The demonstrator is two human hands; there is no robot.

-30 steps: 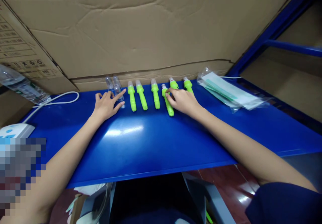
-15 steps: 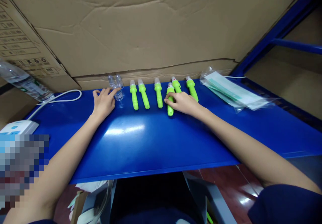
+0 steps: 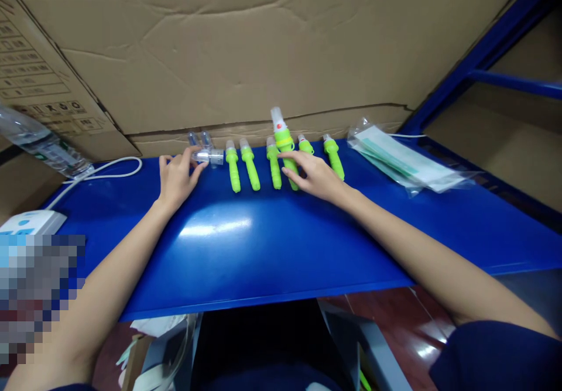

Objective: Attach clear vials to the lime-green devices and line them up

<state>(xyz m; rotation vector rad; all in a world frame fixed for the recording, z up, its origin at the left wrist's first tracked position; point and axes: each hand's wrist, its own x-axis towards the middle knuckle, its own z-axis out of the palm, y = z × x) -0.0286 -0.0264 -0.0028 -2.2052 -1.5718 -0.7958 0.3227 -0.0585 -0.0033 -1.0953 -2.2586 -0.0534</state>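
My left hand (image 3: 179, 174) pinches a clear plastic cap (image 3: 209, 156), turned sideways with its wide end to the right. Behind it stand more clear caps (image 3: 193, 138). In my right hand (image 3: 317, 174) is a lime-green flashlight-like stick (image 3: 284, 139), tilted up, with a white tip and a red dot near its top. Left of it lie several green sticks with clear caps on, one of them a green stick (image 3: 234, 170) close to the cap in my left hand. On the right lie two more sticks, a partly hidden one (image 3: 305, 144) and another green stick (image 3: 334, 158).
A clear plastic bag with papers (image 3: 404, 160) lies at the right. At the left are a water bottle (image 3: 46, 145), a white cable (image 3: 118, 160) and a power strip (image 3: 37, 224). Cardboard (image 3: 246, 57) walls off the back of the blue table (image 3: 263, 256).
My left hand has picked up a clear cap and tipped it sideways. My right hand has lifted the green stick, whose tip now stands higher.
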